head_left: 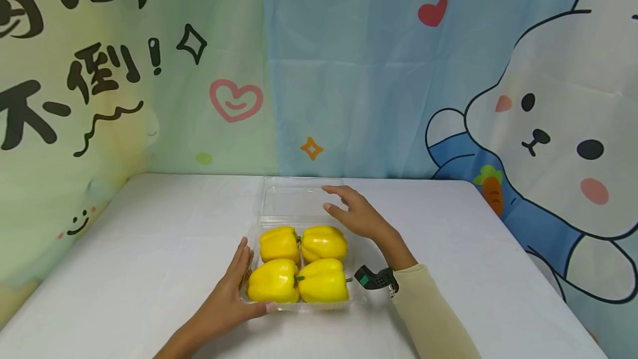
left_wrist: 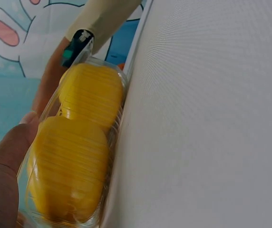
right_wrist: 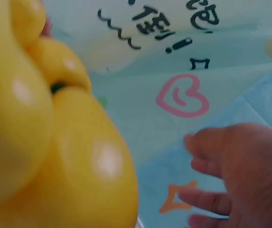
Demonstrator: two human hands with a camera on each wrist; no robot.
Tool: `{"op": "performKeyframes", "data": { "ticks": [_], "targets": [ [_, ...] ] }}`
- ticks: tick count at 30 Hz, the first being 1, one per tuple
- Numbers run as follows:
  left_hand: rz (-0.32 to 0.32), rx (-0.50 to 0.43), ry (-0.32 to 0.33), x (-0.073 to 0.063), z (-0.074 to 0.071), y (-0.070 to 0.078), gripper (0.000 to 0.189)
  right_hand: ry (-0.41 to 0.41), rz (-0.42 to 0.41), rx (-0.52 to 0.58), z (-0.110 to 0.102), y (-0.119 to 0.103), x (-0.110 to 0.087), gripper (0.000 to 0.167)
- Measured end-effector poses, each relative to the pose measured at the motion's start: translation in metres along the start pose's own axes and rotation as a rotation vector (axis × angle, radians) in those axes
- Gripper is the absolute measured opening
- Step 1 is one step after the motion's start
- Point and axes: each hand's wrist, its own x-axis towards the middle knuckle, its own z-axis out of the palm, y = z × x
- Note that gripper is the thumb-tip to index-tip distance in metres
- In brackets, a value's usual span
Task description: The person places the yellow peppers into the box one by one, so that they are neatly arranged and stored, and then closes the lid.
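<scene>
A clear plastic clamshell box (head_left: 319, 306) stands on the table with several yellow bell peppers (head_left: 323, 280) in two rows inside it. Its clear lid (head_left: 291, 201) is folded back, away from the person. At the near left corner my left hand (head_left: 231, 290) holds the box, fingers along the left side and thumb at the front edge. In the left wrist view the thumb (left_wrist: 17, 142) lies by the upper rim, beside the peppers (left_wrist: 72, 166). Over the lid's right part hovers my right hand (head_left: 359, 212), fingers loosely spread and holding nothing; the right wrist view shows this hand (right_wrist: 250, 171) too.
A white-covered table (head_left: 164, 237) carries the box. Behind it hangs a printed cloth backdrop (head_left: 349, 98) with cartoon figures and lettering. On the right wrist sits a dark strapped device (head_left: 376, 278), close to the box's right side.
</scene>
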Motion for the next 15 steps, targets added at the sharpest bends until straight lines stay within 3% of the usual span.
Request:
{"op": "performKeyframes", "data": {
  "ticks": [4, 9, 15],
  "targets": [
    [-0.002, -0.003, 0.001, 0.0, 0.0, 0.0, 0.126, -0.017, 0.063, -0.064, -0.006, 0.011, -0.001, 0.057],
    [-0.004, 0.011, 0.009, 0.0, 0.0, 0.0, 0.126, 0.013, 0.132, 0.004, -0.008, 0.026, -0.001, 0.063],
    [-0.021, 0.015, 0.006, 0.0, -0.001, 0.002, 0.126, 0.035, 0.194, 0.056, -0.01, 0.04, 0.0, 0.058]
  ]
}}
